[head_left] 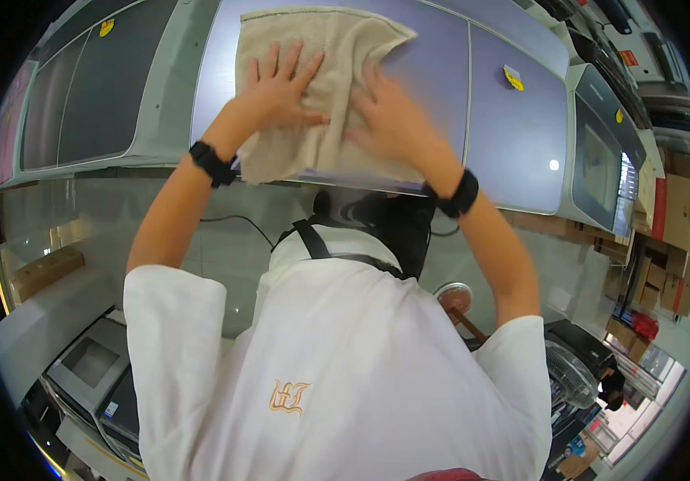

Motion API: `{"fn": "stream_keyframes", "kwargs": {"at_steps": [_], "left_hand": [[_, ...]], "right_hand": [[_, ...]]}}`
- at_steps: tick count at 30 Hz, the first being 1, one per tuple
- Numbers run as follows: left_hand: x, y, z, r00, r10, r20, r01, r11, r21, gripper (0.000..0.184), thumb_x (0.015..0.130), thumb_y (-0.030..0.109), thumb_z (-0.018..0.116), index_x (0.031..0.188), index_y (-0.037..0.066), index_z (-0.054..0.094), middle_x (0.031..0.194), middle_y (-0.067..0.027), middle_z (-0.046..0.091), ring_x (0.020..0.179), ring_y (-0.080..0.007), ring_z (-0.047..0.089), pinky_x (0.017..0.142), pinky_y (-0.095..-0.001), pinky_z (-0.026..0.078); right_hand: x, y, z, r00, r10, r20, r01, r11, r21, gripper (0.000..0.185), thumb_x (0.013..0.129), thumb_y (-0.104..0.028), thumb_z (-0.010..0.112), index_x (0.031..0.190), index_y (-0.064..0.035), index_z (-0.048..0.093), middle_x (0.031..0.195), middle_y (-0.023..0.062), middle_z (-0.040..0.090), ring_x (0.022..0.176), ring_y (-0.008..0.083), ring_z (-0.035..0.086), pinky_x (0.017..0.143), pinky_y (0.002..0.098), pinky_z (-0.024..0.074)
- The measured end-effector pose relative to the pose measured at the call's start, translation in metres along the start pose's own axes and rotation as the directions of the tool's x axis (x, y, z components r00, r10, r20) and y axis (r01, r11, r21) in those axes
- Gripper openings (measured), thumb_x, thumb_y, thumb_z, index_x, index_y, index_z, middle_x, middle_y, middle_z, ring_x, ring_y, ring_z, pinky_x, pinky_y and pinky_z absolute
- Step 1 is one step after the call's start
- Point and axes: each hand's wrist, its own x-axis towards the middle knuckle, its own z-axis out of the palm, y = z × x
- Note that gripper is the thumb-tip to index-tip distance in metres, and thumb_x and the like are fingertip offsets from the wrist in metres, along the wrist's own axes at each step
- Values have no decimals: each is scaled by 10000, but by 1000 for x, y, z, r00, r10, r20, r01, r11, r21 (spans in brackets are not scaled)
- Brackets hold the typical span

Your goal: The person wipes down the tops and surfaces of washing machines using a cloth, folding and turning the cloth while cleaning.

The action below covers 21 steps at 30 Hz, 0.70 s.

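A beige towel [313,148] lies partly folded on the smooth lilac-grey top of a large appliance [433,76]. My left hand [285,92] rests on the towel's left part with its fingers spread. Over the towel's right edge is my right hand [393,116], somewhat blurred, its fingers apart and touching the cloth. Both wrists wear black bands. A crease runs through the towel between the two hands.
A dark-topped appliance [108,88] stands at the left. To the right is another unit with a window [601,164]. Cardboard boxes [677,212] are stacked at the far right, above a fan [569,373]. A black cable [240,218] hangs below the front edge.
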Motion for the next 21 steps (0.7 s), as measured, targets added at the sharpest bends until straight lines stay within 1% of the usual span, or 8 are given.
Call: {"fn": "stream_keyframes", "kwargs": {"at_steps": [4, 7, 12, 13, 15, 16, 19, 21], "left_hand": [[-51, 21, -2, 996, 36, 83, -34, 999, -32, 1199, 784, 738, 737, 1724, 325, 119, 1795, -154, -4, 1626, -484, -36, 1248, -724, 19], [-58, 22, 4, 993, 68, 97, -66, 998, -24, 1165, 797, 675, 752, 1722, 338, 128, 1797, -143, 2, 1627, -482, -38, 1248, -729, 25], [2, 0, -45, 940, 138, 313, -164, 985, 57, 1160, 778, 500, 849, 1714, 342, 182, 1798, -108, 79, 1623, -496, 30, 1254, -715, 115], [25, -20, -40, 964, 154, 217, -162, 987, 17, 1153, 773, 472, 858, 1709, 352, 197, 1796, -108, 93, 1623, -490, 49, 1259, -704, 129], [67, -56, -25, 985, 173, 12, -171, 983, -72, 1142, 761, 417, 876, 1700, 373, 227, 1793, -107, 123, 1624, -479, 86, 1268, -681, 158], [68, -47, -35, 995, 91, 31, -92, 996, 13, 1111, 760, 576, 861, 1683, 406, 267, 1787, -123, 137, 1637, -432, 72, 1289, -650, 131], [73, -44, -31, 997, 67, 32, -69, 997, 43, 1161, 745, 561, 882, 1695, 405, 233, 1795, -107, 107, 1634, -451, 69, 1280, -664, 131], [77, -51, -25, 996, 92, -8, -92, 995, 43, 1158, 751, 626, 858, 1696, 415, 223, 1797, -105, 102, 1636, -446, 50, 1277, -673, 106]], "right_hand": [[-58, -28, -9, 1000, 18, 8, -19, 987, 157, 594, 918, -312, 753, 1454, -107, 601, 1574, 266, 482, 1488, 432, 439, 1208, 611, 350], [-80, -10, -15, 993, 92, 77, -95, 995, 39, 494, 962, -215, 699, 1445, -149, 617, 1583, 188, 505, 1496, 381, 447, 1218, 632, 326], [-58, 44, -25, 981, 189, -42, -194, 959, -206, 469, 957, -179, 675, 1424, -168, 637, 1581, 144, 520, 1488, 367, 465, 1203, 641, 340], [-54, 49, -26, 972, 219, -85, -233, 946, -226, 471, 951, -177, 676, 1421, -168, 640, 1581, 142, 520, 1487, 373, 466, 1198, 643, 344], [-45, 37, -44, 951, 307, -28, -302, 912, -277, 480, 943, -156, 661, 1423, -155, 638, 1576, 158, 519, 1473, 401, 471, 1181, 649, 354], [-42, 29, -51, 937, 348, 3, -331, 893, -306, 485, 939, -146, 654, 1423, -149, 637, 1574, 166, 519, 1466, 415, 473, 1173, 652, 359], [-67, 5, -3, 955, 257, -145, -262, 965, -15, 513, 923, -119, 644, 1435, -123, 622, 1556, 209, 517, 1443, 451, 477, 1145, 661, 374], [-73, -26, -2, 939, 287, -188, -294, 956, -9, 532, 916, -109, 632, 1448, -118, 610, 1547, 235, 514, 1436, 458, 480, 1144, 646, 383]]}}
